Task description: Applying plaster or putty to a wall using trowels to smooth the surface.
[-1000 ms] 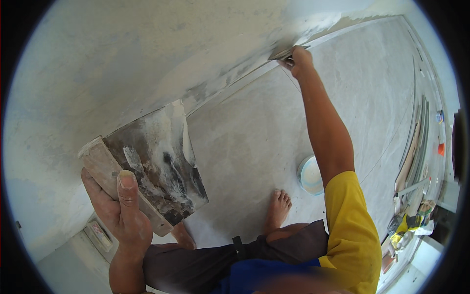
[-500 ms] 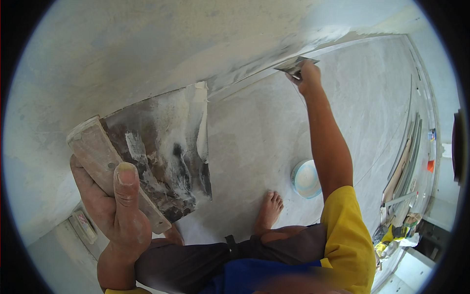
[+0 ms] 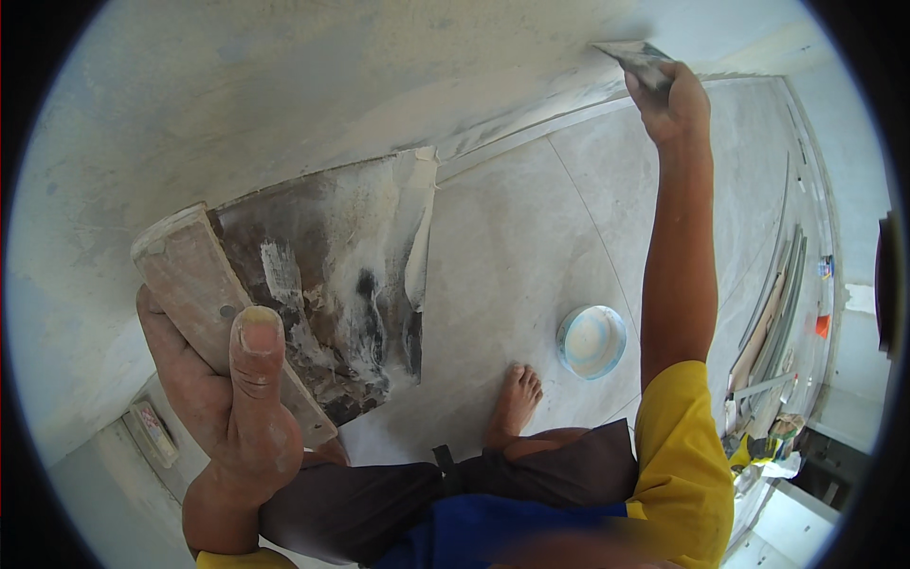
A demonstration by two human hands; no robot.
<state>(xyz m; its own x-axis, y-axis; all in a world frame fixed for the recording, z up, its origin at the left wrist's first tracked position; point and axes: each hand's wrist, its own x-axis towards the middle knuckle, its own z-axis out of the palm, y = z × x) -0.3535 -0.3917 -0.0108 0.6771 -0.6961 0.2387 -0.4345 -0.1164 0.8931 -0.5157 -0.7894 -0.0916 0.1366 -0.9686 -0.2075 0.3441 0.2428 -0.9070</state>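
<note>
My left hand (image 3: 237, 417) grips the pale, dusty handle strip of a wide putty blade (image 3: 327, 275), with the thumb laid over the strip. Dark stains and white smears cover the blade, and a thick ridge of pale putty (image 3: 424, 218) lines its right edge. At the upper right my right arm reaches far out, and my right hand (image 3: 675, 104) is closed round a smaller putty knife (image 3: 637, 59). Its flat blade is up at the wall (image 3: 313, 85), which is patchy with pale and greyish coating.
A round bluish-white tub (image 3: 563, 351) with pale contents stands on the grey floor (image 3: 502, 256) by my bare foot (image 3: 517, 403). Long strips and boards (image 3: 777, 313) lie along the right side. A small boxy item (image 3: 154, 434) sits at the lower left.
My right hand with the putty knife has moved up and to the right, from the foot of the wall onto its surface. My left hand and the wide blade have shifted only slightly.
</note>
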